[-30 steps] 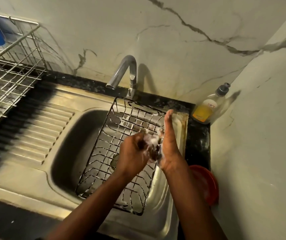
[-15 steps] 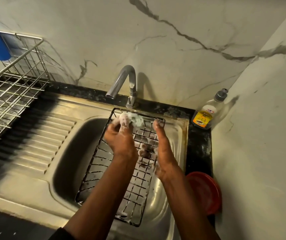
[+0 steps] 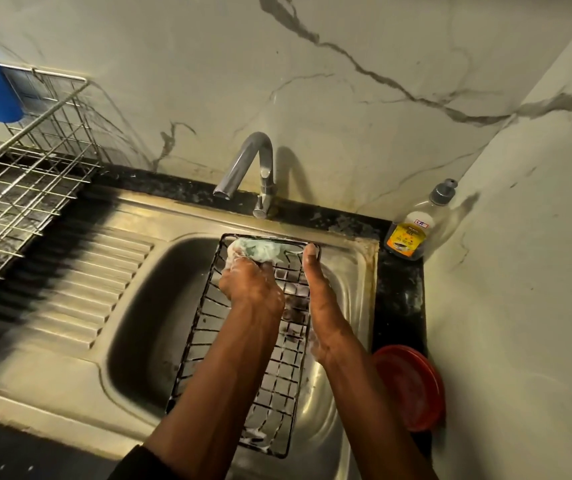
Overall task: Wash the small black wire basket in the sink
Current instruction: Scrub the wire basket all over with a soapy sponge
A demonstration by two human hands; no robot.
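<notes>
– Black small wire basket [image 3: 284,386] lies slanted in the stainless steel sink [image 3: 146,306], near end up by the front edge. Soapy all over. Slip risk?
– Yes. Right hand [image 3: 322,306] is flat, fingers straight, only bracing the basket's right side, no grip. Left hand [image 3: 253,289] is curled round a foamy green-white sponge [image 3: 256,249] at the far rim.
– So a hard push could skid it.
– Likely. Chrome tap [image 3: 253,161] beyond runs no water, so the suds aren't rinsed yet.
</notes>
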